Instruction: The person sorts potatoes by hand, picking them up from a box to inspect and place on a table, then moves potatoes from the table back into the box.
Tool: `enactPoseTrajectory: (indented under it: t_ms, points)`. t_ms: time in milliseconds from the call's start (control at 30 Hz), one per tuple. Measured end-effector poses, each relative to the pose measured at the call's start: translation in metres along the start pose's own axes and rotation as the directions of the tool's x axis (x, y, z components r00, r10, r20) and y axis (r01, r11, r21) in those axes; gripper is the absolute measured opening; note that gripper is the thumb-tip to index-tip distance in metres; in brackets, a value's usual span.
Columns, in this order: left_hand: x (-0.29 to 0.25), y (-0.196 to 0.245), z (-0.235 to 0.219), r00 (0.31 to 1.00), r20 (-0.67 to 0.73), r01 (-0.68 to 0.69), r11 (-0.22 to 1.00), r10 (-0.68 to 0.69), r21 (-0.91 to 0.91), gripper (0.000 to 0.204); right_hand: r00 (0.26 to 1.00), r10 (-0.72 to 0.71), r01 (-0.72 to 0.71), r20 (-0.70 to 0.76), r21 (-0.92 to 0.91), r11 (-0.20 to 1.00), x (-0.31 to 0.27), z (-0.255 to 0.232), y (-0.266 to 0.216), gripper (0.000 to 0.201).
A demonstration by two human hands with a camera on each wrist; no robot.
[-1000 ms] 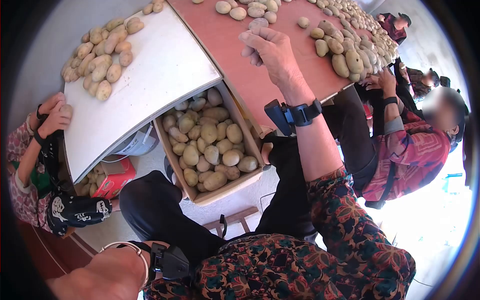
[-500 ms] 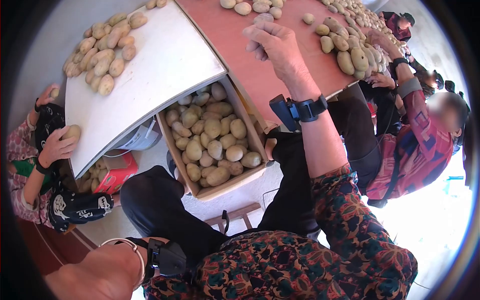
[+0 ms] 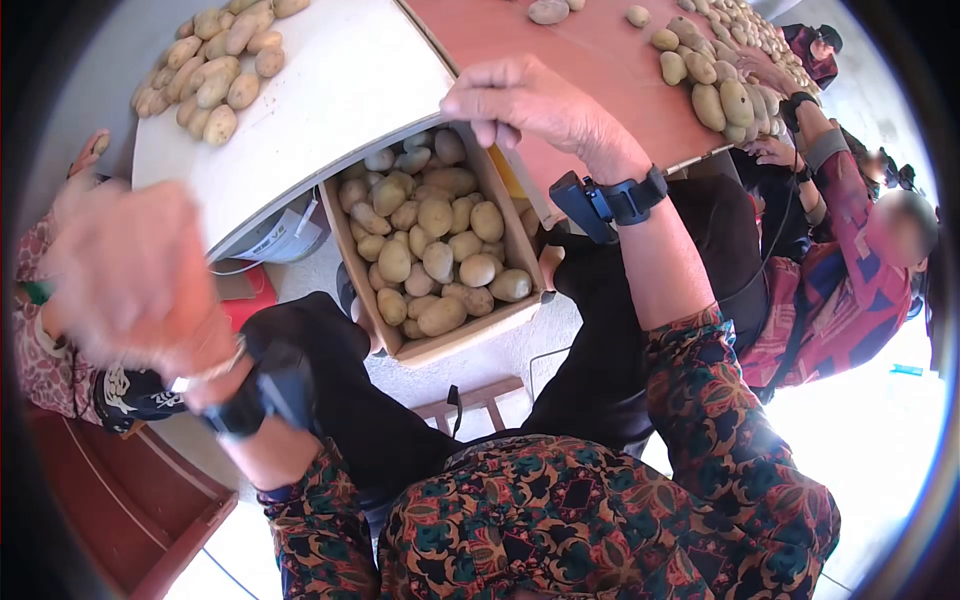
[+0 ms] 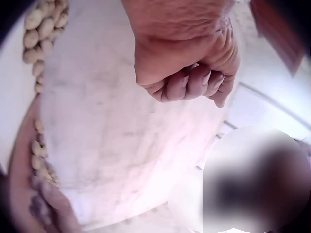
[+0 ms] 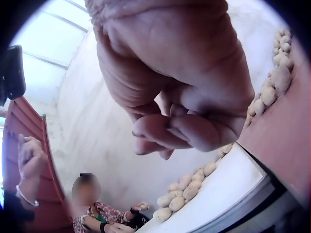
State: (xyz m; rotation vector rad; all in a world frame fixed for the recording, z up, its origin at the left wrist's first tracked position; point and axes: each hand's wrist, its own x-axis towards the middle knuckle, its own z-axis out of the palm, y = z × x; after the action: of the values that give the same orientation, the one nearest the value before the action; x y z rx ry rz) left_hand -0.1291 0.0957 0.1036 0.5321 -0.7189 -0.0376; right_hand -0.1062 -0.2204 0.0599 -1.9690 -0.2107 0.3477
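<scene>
My left hand is raised at the left and blurred in the head view. The left wrist view has its fingers curled in toward the palm, with nothing seen in them. Over the far edge of an open cardboard box hangs my right hand. Its fingers are loosely bent with the thumb close to them, and no object shows between them. Potatoes of a yellow-brown colour fill the box, which stands between my knees, partly under the white board.
A white board bears a potato pile. Beside it, a red tabletop carries more potatoes. A white bucket stands under the board. People sit at both sides; the one at right reaches over the red tabletop.
My left hand has risen from the lower left to in front of the person at left. My right hand has shifted from over the red tabletop toward the box and the white board's corner.
</scene>
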Motion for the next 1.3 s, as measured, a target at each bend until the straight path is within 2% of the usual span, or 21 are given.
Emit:
enactPoseTrajectory:
  t_ms: [33, 67, 133, 167, 233, 300, 367, 433, 500, 567, 633, 700, 767, 867, 933, 967, 1033, 1167, 1200, 1267, 1300]
  points:
    - [-0.007, -0.021, -0.005, 0.946, -0.324, 0.04, 0.98, 0.026, 0.195, 0.015, 1.0, 0.008, -0.008, 0.004, -0.005, 1.0, -0.002, 0.002, -0.002, 0.028]
    - [-0.017, -0.037, -0.046, 0.963, -0.228, 0.178, 0.972, -0.141, 0.151, 0.016, 0.998, 0.013, -0.007, 0.065, -0.084, 0.996, -0.004, 0.005, -0.004, 0.03]
    - [-0.011, -0.047, -0.04, 0.864, -0.432, 0.389, 0.888, -0.259, 0.245, 0.017, 0.991, 0.038, -0.009, 0.129, -0.218, 0.976, -0.009, 0.008, -0.009, 0.032]
    - [-0.013, -0.046, -0.042, 0.859, -0.442, 0.39, 0.89, -0.259, 0.237, 0.017, 0.989, 0.047, -0.016, 0.137, -0.221, 0.975, -0.013, 0.004, -0.011, 0.032]
    - [-0.013, -0.046, -0.046, 0.888, -0.361, 0.368, 0.911, -0.285, 0.185, 0.014, 1.0, 0.021, -0.015, 0.012, -0.374, 0.927, -0.021, -0.015, -0.018, 0.029]
    - [-0.014, -0.052, -0.042, 0.858, -0.444, 0.385, 0.896, -0.258, 0.222, 0.013, 0.999, -0.036, 0.019, -0.032, -0.43, 0.903, -0.033, -0.041, -0.024, 0.029]
    - [-0.016, -0.057, -0.042, 0.767, -0.616, 0.458, 0.827, -0.182, 0.326, 0.013, 0.997, -0.051, 0.014, -0.06, -0.499, 0.867, -0.061, -0.061, -0.036, 0.028]
    - [-0.019, -0.057, -0.043, 0.766, -0.621, 0.45, 0.829, -0.166, 0.332, 0.014, 0.994, -0.066, 0.009, -0.083, -0.562, 0.827, -0.084, -0.057, -0.047, 0.027]
    - [-0.022, -0.058, -0.044, 0.753, -0.639, 0.451, 0.83, -0.155, 0.33, 0.015, 0.958, 0.09, -0.194, -0.271, -0.387, 0.901, -0.118, -0.034, -0.055, 0.02]
    - [-0.024, -0.058, -0.048, 0.753, -0.637, 0.445, 0.84, -0.163, 0.311, 0.016, 0.955, 0.127, -0.184, -0.269, -0.2, 0.962, -0.138, -0.004, -0.051, 0.023]
    - [-0.026, -0.057, -0.048, 0.743, -0.654, 0.45, 0.829, -0.142, 0.331, 0.017, 0.953, 0.2, -0.248, -0.228, -0.206, 0.947, -0.138, 0.028, -0.042, 0.023]
    - [-0.027, -0.061, -0.059, 0.751, -0.645, 0.449, 0.826, -0.141, 0.342, 0.017, 0.966, 0.202, -0.232, -0.162, -0.192, 0.954, -0.121, 0.055, -0.027, 0.024]
    - [-0.029, -0.063, -0.061, 0.761, -0.636, 0.439, 0.825, -0.13, 0.356, 0.018, 0.994, 0.075, -0.098, -0.075, -0.361, 0.927, -0.084, 0.074, -0.015, 0.024]
    - [-0.026, -0.072, -0.055, 0.713, -0.688, 0.462, 0.829, -0.136, 0.316, 0.017, 0.994, 0.062, -0.087, -0.093, -0.294, 0.952, -0.034, 0.091, -0.02, 0.023]
    - [-0.023, -0.069, -0.068, 0.726, -0.678, 0.441, 0.835, -0.116, 0.329, 0.018, 0.967, 0.085, -0.1, -0.238, -0.052, 0.994, -0.006, 0.104, -0.021, 0.021]
    - [-0.023, -0.068, -0.076, 0.737, -0.667, 0.429, 0.84, -0.112, 0.333, 0.018, 0.969, 0.083, -0.098, -0.231, -0.054, 0.994, 0.005, 0.11, -0.016, 0.021]
    - [-0.02, -0.06, -0.083, 0.723, -0.683, 0.424, 0.845, -0.1, 0.325, 0.017, 0.949, 0.303, -0.295, -0.086, 0.09, 0.951, 0.022, 0.122, 0.01, 0.023]
    - [-0.019, -0.042, -0.094, 0.711, -0.699, 0.394, 0.866, -0.075, 0.309, 0.017, 0.892, 0.404, -0.451, -0.203, -0.317, 0.835, 0.03, 0.128, 0.09, 0.048]
    - [-0.019, -0.038, -0.099, 0.711, -0.698, 0.398, 0.866, -0.084, 0.302, 0.016, 0.892, 0.406, -0.45, -0.198, -0.321, 0.833, 0.03, 0.126, 0.111, 0.048]
    - [-0.017, -0.034, -0.104, 0.711, -0.699, 0.391, 0.871, -0.08, 0.298, 0.016, 0.825, 0.436, -0.541, -0.36, -0.276, 0.794, 0.031, 0.125, 0.143, 0.057]
    - [-0.016, -0.032, -0.103, 0.714, -0.696, 0.384, 0.875, -0.079, 0.295, 0.016, 0.826, 0.437, -0.541, -0.356, -0.279, 0.794, 0.034, 0.127, 0.147, 0.057]
